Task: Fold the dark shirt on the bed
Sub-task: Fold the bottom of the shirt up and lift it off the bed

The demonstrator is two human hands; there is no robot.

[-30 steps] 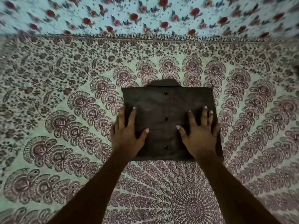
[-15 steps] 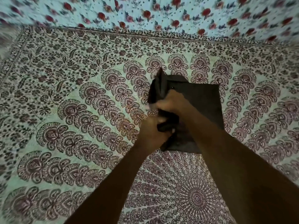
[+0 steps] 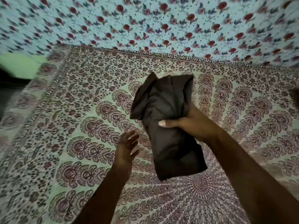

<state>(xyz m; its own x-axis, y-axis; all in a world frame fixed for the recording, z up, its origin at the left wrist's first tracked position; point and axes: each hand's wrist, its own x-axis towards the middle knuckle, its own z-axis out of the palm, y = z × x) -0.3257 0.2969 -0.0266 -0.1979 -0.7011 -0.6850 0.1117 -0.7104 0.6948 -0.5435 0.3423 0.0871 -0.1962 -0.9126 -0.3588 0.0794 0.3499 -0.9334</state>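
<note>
The dark shirt (image 3: 165, 107) is a folded bundle lifted off the bed, bent around the grip, with its top edge flopping left. My right hand (image 3: 192, 122) is shut around the middle of the bundle, thumb across its front. My left hand (image 3: 127, 143) hovers just left of the shirt, fingers spread, touching nothing. The bed (image 3: 77, 143) below is covered by a pale green sheet with maroon mandala print.
A light blue cloth with red roses (image 3: 161, 26) rises behind the bed's far edge. The bed's left edge (image 3: 21, 101) drops to a dark area, with a green surface (image 3: 19, 63) at the far left.
The shirt lay flat under both palms a second ago. Both hands then gathered it, and now the right hand alone holds it up while the left hand has let go and drawn away.
</note>
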